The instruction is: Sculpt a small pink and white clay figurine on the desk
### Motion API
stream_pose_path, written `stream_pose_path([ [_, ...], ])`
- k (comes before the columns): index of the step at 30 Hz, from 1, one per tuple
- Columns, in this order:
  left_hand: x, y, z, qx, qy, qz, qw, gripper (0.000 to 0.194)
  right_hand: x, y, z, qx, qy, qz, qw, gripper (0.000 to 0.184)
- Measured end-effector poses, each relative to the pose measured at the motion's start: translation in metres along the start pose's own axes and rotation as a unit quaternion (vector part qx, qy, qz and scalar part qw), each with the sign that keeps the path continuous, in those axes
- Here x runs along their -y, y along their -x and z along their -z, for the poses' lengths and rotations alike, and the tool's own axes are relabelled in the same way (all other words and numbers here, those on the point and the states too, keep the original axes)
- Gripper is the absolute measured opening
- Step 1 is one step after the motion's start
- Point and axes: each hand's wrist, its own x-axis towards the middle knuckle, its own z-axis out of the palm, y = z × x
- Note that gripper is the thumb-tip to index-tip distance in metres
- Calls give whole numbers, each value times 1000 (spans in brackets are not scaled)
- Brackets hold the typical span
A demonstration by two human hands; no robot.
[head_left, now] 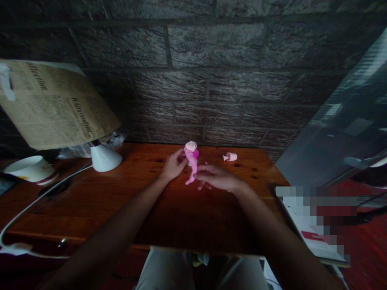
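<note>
A soft-looking pink clay figure (192, 160) stands out in front of me over the middle of the table, with a pale, rounded top and a long, curving lower end. A darker magenta patch shows on its right side, and a whitish bit lies behind it. My left hand (174, 164) has its fingers closed on the figure's upper left side. Beside the lower end is my right hand (219, 177), thumb and forefinger pinched on its edge and the other fingers bent loosely below. Farther right, a small pale pink piece (231, 156) lies on its side on the wood.
The reddish wooden table (145, 217) ends at a dark brick wall (187, 84). To the left are a lamp with a newsprint shade (57, 104) and white base (106, 158), a patterned paper cup (30, 168) and a white cord (33, 203). A grey panel (320, 133) rises at right.
</note>
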Motion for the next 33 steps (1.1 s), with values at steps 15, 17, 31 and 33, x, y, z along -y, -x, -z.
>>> stream_pose_path([
  [15, 1, 1, 1, -6, -17, 0, 1000, 30, 11, 4, -6, 6, 50, 0, 999, 15],
  [17, 1, 1, 1, -6, -19, 2, 1000, 31, 11, 4, -5, 9, 64, 21, 998, 19],
  [31, 2, 0, 1, -2, -30, -5, 1000, 32, 3, 1, -4, 27, 76, 40, 996, 25],
  [33, 1, 0, 1, -4, -28, -5, 1000, 31, 1, 0, -5, 29, 75, 27, 996, 22],
])
